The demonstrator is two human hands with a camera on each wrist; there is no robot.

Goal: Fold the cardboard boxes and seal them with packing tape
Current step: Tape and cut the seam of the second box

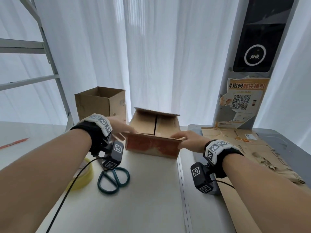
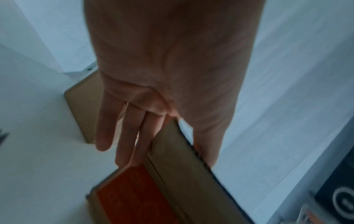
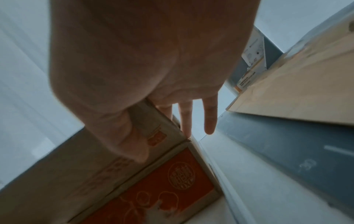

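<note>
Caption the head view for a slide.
Both hands, left and right, fold the orange-printed box's near flap; tape and scissors wait.

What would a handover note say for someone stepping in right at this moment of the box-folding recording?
Left hand: pinches the near flap of the orange-printed box at its left end.
Right hand: pinches the same flap at its right end.
The box sits on the white table; its far flap stands up and the top is not closed.
Tape roll and scissors lie on the table near the left forearm, untouched.
A taller open box stands behind on the left; flattened cardboard lies to the right.
Left: close the flaps, tape the seam, then do the others.
</note>
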